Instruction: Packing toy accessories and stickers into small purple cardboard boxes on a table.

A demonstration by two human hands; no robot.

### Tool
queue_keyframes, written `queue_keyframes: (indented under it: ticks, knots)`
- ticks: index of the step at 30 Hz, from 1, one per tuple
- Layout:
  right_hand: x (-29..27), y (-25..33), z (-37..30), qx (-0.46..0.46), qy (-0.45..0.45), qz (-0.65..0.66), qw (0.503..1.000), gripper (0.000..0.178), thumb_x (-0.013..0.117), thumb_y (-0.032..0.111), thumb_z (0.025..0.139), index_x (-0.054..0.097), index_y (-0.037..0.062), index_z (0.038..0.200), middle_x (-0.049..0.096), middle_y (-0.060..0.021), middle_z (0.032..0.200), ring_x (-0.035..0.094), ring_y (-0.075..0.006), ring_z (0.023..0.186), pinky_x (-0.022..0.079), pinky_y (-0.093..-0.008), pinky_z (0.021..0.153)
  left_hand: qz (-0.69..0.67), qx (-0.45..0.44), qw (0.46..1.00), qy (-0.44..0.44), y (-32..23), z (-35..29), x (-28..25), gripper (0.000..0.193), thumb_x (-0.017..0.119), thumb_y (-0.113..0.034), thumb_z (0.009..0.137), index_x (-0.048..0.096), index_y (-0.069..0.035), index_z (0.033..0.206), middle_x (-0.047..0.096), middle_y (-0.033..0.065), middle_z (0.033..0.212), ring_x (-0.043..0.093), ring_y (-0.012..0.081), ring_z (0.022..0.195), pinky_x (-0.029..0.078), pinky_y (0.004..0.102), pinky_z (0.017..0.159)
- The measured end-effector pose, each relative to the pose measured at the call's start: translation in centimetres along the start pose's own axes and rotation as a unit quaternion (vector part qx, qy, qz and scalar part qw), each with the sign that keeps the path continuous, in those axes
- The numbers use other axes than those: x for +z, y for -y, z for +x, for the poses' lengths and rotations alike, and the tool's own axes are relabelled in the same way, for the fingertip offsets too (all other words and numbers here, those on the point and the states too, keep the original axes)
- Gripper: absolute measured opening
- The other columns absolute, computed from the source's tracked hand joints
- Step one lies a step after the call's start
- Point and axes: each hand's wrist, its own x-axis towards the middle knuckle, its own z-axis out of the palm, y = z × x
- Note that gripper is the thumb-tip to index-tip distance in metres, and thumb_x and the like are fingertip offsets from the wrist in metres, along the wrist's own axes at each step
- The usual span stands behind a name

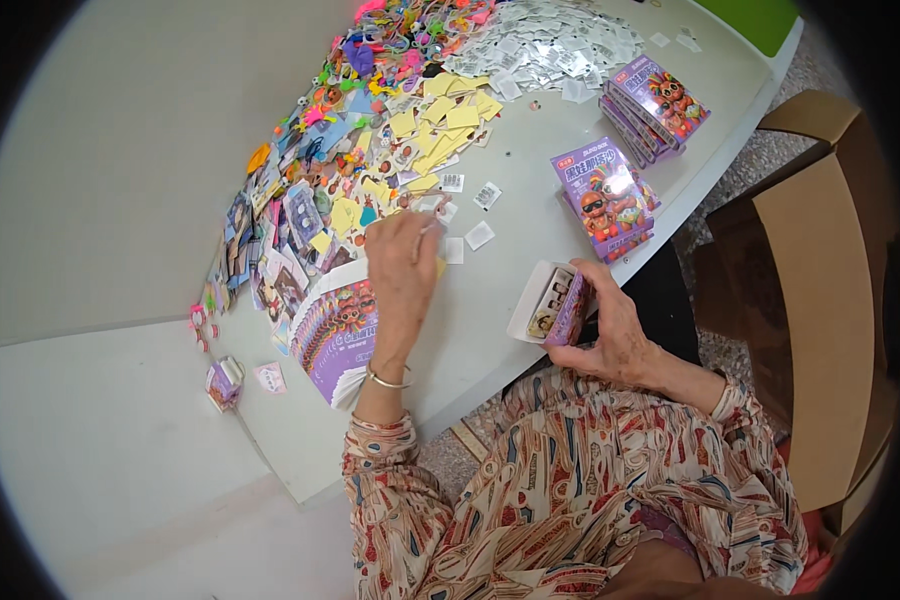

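Observation:
My right hand (615,335) is wrapped round a small purple box (572,308), tilted, its white flap (530,300) folded out. Inside the open end shows a card or packet with small printed figures. My left hand (405,262), with a bracelet at the wrist, is over the near edge of the heap of small cards and stickers (370,190). Its fingers are drawn together and slightly blurred; what they hold, if anything, is hidden. Just past the fingers lie a few small white packets (480,235). Under the left forearm a fanned stack of flat purple cartons (338,340) lies on the table.
Filled purple boxes stand in a near stack (605,205) and a far stack (660,105) along the right table edge. Behind are piles of colourful trinkets (400,40), yellow slips (440,135) and silvery packets (545,50). An open cardboard carton (810,300) stands to the right.

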Motion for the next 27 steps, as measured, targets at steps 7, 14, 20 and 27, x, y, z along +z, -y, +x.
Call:
queue_keyframes:
  ticks: [7,14,20,27]
  knots:
    - [0.2,-0.2,-0.3,0.013,-0.001,0.012,1.0,0.086,0.084,0.018,0.064,0.033,-0.0022,0.13,0.052,-0.0187,0.111,0.059,-0.03,0.092,0.05,-0.0354,0.075,0.024,0.111,0.993,0.043,-1.7,-1.0,2.1,0.017,0.07,-0.007,0.077,0.066,-0.002,0.093,0.063,0.01,0.096,0.054,0.0293,0.094,0.042,0.0394,0.085]
    - [0.1,-0.4,-0.4,0.016,0.008,0.096,0.995,0.091,0.084,0.011,0.062,0.029,0.0065,0.135,0.042,-0.0162,0.13,0.047,-0.0286,0.118,0.04,-0.0386,0.098,0.16,0.181,0.969,0.056,-1.4,-0.2,4.5,0.01,0.064,-0.003,0.075,0.061,-0.005,0.084,0.058,0.0098,0.086,0.053,0.0291,0.086,0.042,0.0402,0.078]
    - [1.1,-1.6,-0.7,-0.055,-0.024,0.139,0.988,0.088,0.083,0.012,0.065,0.029,0.0016,0.133,0.042,-0.0189,0.13,0.047,-0.0338,0.119,0.04,-0.0374,0.101,0.146,0.17,0.974,0.03,-1.7,-0.7,3.3,0.014,0.065,-0.005,0.072,0.06,-0.004,0.085,0.056,0.0104,0.086,0.051,0.028,0.089,0.04,0.0412,0.078]
    - [2.0,-2.6,-0.5,-0.129,-0.034,0.153,0.979,0.097,0.089,0.018,0.064,0.023,0.0074,0.134,0.042,-0.0236,0.132,0.047,-0.0319,0.121,0.04,-0.042,0.098,0.265,0.132,0.955,0.02,-1.0,-2.4,3.0,0.014,0.064,-0.007,0.076,0.061,-0.003,0.088,0.055,0.0105,0.087,0.051,0.0273,0.088,0.039,0.0411,0.078]
